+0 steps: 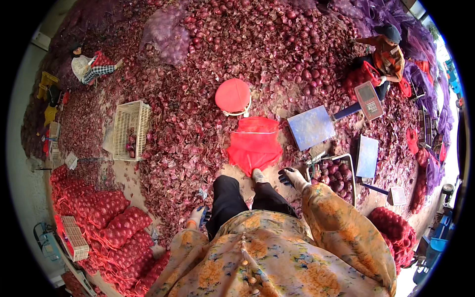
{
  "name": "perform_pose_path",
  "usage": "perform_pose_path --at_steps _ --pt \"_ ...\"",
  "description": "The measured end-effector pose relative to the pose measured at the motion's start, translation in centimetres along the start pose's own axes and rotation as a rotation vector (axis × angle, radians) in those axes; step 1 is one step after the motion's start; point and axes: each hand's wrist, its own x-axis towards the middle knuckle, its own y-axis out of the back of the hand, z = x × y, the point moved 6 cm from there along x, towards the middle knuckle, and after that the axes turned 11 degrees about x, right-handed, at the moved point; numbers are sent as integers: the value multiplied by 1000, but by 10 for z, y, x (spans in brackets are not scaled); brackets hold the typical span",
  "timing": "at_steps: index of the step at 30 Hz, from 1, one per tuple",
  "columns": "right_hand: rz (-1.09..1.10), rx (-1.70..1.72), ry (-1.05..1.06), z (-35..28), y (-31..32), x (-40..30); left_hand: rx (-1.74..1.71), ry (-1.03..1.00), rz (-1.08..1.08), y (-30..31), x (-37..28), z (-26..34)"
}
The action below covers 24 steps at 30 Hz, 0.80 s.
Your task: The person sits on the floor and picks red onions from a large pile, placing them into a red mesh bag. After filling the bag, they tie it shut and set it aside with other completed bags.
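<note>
My left hand, in a white work glove with dark blue fingers, hangs beside my left trouser leg and holds nothing that I can see. My right hand, gloved alike, is stretched forward with its fingers apart, left of a basket of red onions, not visibly gripping anything. Before my feet an open-weave red mesh bag lies flat on the floor. Just beyond it stands a round stool with a red cover.
Two platform scales, blue and pale, stand at the right. A crate and stacked onion sacks are at the left. Onion skins cover much floor. One person sits upper right, another upper left.
</note>
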Motion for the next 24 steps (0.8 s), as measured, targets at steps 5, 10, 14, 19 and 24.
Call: perform_pose_path --at_steps 5,10,14,19,24 --pt "-45 114 77 -74 -44 73 66 34 -5 48 63 81" --pt "226 -361 36 -104 -44 110 133 9 -106 82 118 217" --pt "478 183 -67 -63 -41 110 214 -100 -85 141 223 297" --pt "630 184 -250 -53 -58 90 369 -252 110 199 318 449" --pt "676 305 -225 -73 -74 102 209 -230 -51 154 351 600"
